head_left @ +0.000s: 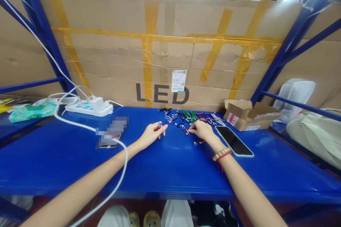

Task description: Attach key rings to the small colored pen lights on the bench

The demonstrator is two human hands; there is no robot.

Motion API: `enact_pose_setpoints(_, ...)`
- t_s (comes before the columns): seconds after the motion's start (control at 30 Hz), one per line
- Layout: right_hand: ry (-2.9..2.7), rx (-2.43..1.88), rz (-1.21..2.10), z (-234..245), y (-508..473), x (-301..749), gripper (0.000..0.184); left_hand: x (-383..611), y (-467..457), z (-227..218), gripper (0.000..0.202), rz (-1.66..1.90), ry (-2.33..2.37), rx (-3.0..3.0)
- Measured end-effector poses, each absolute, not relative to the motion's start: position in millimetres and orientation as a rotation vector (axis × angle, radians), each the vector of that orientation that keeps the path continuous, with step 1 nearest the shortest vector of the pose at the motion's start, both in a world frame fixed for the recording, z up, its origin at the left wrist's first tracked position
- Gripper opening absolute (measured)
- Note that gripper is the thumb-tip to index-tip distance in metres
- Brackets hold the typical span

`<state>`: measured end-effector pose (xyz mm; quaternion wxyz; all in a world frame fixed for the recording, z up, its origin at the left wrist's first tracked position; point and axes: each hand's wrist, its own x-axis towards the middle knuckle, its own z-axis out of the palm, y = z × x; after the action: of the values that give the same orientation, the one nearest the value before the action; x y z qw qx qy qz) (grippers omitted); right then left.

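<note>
My left hand (pixel 149 136) is closed around a small red metal tube (pixel 160 125) with a silver end, held upright just above the blue tabletop. My right hand (pixel 204 131) is low over the table with its fingertips pinched on a red carabiner (pixel 185 132). Just behind the right hand lies a pile of slim coloured metal tubes (pixel 190 116) in green, blue, purple and red. Between the hands are a purple carabiner (pixel 169 122) and a dark carabiner (pixel 181 125). A small silver piece (pixel 195 143) rests in front of the right hand.
A phone (pixel 236 142) lies right of my right wrist, near an open cardboard box (pixel 250 116). To the left are a blurred-out phone (pixel 113 133), a power strip (pixel 92 107) and a white cable (pixel 125 163) crossing above my left forearm. A cardboard wall (pixel 117 67) closes the back.
</note>
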<state>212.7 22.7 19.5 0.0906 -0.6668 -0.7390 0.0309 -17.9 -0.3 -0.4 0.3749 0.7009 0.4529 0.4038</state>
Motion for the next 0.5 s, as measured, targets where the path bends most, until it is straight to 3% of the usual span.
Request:
enact_pose_setpoints(0.23,-2.176,-1.981,0.133,19.2,21.8,213.1,0.013,-19.6,3.9,-3.6,0.05,0.964,1.167,1.711)
enact_pose_setpoints(0.5,-2.153,-1.872,0.29,17.1,21.4,211.7,0.019,-15.6,0.4,-2.7,0.04,0.982,1.073,1.684)
